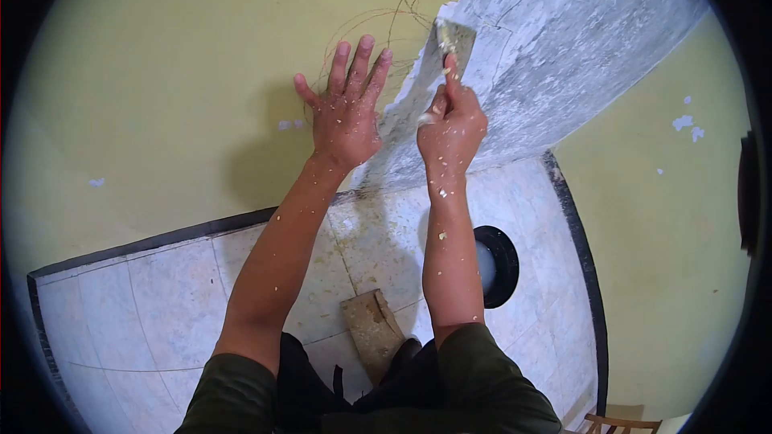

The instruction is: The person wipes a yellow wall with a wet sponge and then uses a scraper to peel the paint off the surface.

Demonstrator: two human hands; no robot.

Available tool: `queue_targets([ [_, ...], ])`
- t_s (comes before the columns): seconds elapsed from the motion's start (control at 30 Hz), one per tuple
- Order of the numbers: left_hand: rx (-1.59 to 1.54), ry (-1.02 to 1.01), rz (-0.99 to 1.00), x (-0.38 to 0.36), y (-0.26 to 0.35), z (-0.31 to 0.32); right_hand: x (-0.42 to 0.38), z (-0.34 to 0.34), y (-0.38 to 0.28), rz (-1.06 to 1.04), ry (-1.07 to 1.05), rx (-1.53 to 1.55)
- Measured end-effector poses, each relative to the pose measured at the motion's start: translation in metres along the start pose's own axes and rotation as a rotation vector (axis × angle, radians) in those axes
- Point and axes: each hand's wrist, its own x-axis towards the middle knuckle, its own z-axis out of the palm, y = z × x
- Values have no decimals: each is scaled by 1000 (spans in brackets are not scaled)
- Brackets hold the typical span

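My left hand [347, 116] lies against the yellow-green painted wall [177, 72], fingers spread and empty. Beside it on the right, my right hand [452, 130] grips a scraper [458, 42], index finger stretched along its blade. The blade rests at the ragged border between the paint and a stripped grey-white patch [555, 56]. Paint flakes speckle both hands and forearms. The scraper's handle is hidden inside my right hand.
A black bucket [508, 265] with pale liquid stands on the tiled floor [185, 305] by my right forearm. A worn board [371, 329] lies near my feet among scattered flakes. Dark skirting [233, 223] edges the floor. Part of a wooden chair [623, 422] shows at bottom right.
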Motion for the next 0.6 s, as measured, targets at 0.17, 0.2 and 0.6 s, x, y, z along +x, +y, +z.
queue_targets([
  [0.17,-21,-69,-88,6,9,11,-23,-10,13,20,-102,-187],
  [0.2,-38,-55,-97,7,12,12,-22,-10,12,20,-94,-183],
  [0.6,-104,-134,-73,7,8,0,-18,9,21,25,-8,-39],
])
